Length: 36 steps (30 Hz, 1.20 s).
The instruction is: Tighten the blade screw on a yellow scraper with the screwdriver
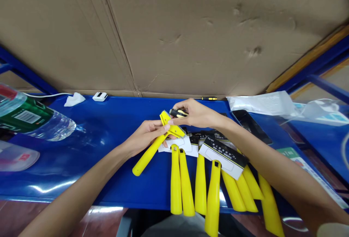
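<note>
My left hand (145,135) grips a yellow plastic scraper (152,147) by its neck, handle pointing down-left over the blue table (109,127). My right hand (195,113) holds a black-and-yellow screwdriver (178,113), its tip at the scraper's yellow head (170,124). Just below the hands lie several more yellow scrapers (201,184) in a row, handles toward me, their heads covered by white-and-black card sleeves (223,155).
A plastic water bottle (29,117) lies at the left. A small white device (99,96) and crumpled tissue (74,99) sit at the back edge. A second screwdriver (208,98), a dark phone (252,126) and clear plastic bags (261,104) are at the right. Cardboard (174,29) stands behind.
</note>
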Tool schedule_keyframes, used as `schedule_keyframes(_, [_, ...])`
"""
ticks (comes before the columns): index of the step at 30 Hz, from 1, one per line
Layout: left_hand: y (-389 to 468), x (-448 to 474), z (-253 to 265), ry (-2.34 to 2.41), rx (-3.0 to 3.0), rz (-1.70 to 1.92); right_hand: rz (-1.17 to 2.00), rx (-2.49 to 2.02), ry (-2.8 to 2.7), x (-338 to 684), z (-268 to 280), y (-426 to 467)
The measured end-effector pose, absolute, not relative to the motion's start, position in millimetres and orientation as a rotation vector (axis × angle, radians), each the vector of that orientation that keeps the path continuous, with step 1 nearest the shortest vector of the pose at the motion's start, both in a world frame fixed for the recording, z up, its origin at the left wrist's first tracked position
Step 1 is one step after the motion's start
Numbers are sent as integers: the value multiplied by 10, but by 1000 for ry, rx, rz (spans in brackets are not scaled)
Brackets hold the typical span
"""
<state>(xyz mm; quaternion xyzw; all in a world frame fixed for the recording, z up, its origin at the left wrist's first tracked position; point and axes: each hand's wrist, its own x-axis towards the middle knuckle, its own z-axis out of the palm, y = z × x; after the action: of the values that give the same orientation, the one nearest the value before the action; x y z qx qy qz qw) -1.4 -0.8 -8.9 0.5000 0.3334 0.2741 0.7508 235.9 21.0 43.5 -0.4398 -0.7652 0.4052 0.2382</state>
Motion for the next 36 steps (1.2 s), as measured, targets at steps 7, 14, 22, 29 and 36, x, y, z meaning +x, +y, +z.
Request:
schedule_keyframes(7, [-16,-10,-86,733,1089,582,1174,-1163,-2041,2344,402,216])
schedule_keyframes(14, [-1,-19,-85,742,1141,564,1155,-1172,-2024,2352,396,227])
schedule_keyframes(22, [-29,-21,-41,727,1151,554,1154,-1146,-2044,2361,398,240])
schedule_keyframes(29, [-57,1,-14,734,1160,595,1180,-1156,-2046,2366,406,238])
schedule_keyframes(36, [-3,-52,-110,792,1147,652,1219,-1154,-1994,2358,387,236])
